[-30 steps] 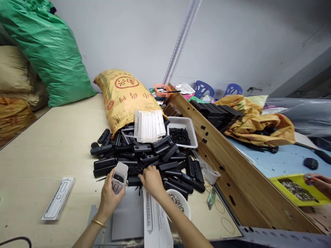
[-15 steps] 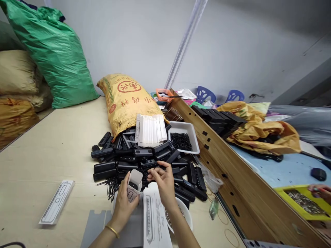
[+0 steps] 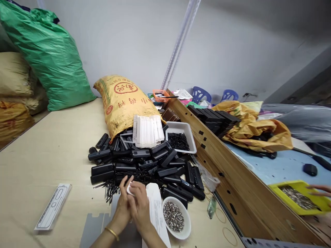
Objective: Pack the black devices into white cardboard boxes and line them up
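My left hand (image 3: 121,208) and my right hand (image 3: 139,203) are close together at the front of the table. Between them is a small white cardboard box (image 3: 130,188), mostly hidden by my fingers; only a pale end shows. The fingers of both hands are curled against it. Just right of them lie flat printed white cartons (image 3: 156,203). A white bowl (image 3: 188,224) of small shiny metal pieces stands beside those. Beyond my hands is a heap of black plastic cases (image 3: 126,167), with thin black rods (image 3: 110,191) at its left front.
A printed box (image 3: 53,206) lies at left. Behind the heap are a yellow sack (image 3: 124,103), a stack of white boxes (image 3: 148,131) and a grey tray (image 3: 192,139) of black rods. A wooden divider (image 3: 214,155) runs along the right; past it, another person's hand (image 3: 320,191) reaches over a yellow tray (image 3: 276,189).
My right hand has moved down and left onto the box, closing over its open end. The bowl is now uncovered. The view has shifted slightly.
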The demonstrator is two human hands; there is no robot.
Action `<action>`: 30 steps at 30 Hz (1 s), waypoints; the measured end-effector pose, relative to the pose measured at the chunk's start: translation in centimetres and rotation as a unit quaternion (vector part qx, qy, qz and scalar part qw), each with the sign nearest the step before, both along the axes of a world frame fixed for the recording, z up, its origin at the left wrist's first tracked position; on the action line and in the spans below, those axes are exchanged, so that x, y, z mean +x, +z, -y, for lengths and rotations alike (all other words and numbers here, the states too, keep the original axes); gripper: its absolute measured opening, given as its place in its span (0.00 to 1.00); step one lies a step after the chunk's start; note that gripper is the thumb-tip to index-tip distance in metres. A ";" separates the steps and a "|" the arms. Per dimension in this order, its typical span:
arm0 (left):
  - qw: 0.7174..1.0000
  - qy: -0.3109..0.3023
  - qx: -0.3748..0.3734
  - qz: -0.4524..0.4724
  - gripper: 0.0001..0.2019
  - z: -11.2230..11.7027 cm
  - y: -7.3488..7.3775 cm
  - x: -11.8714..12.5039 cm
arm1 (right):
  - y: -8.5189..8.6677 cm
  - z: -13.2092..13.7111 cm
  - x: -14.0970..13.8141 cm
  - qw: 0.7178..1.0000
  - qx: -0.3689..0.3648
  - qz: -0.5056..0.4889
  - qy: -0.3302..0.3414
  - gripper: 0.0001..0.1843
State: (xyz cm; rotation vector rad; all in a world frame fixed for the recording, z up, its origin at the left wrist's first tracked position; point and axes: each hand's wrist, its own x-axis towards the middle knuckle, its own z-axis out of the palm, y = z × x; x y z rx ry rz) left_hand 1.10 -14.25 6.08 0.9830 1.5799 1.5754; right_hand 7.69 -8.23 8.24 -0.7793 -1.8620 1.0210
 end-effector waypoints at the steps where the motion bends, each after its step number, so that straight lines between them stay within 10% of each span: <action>1: 1.000 -0.001 -0.003 0.016 0.33 -0.1 0.0 0.0 | 0.0 0.3 0.0 1.000 0.014 -0.006 0.010 0.06; 13: 0.999 0.020 -0.006 -0.028 0.32 -1.2 0.4 0.0 | 0.2 -1.0 0.7 0.991 -0.132 -0.005 -0.010 0.11; 23: 0.999 0.014 0.012 -0.044 0.20 -0.9 1.1 -0.2 | -0.6 -0.1 0.6 0.998 0.053 0.019 0.033 0.10; 27: 0.985 0.053 -0.131 -0.100 0.23 1.6 2.1 -4.6 | 0.9 -1.1 2.5 0.992 -0.007 0.087 0.089 0.14; 30: 0.916 0.194 -0.258 -0.240 0.25 5.6 1.4 -11.0 | 1.4 -2.5 5.1 0.990 -0.045 0.129 0.043 0.19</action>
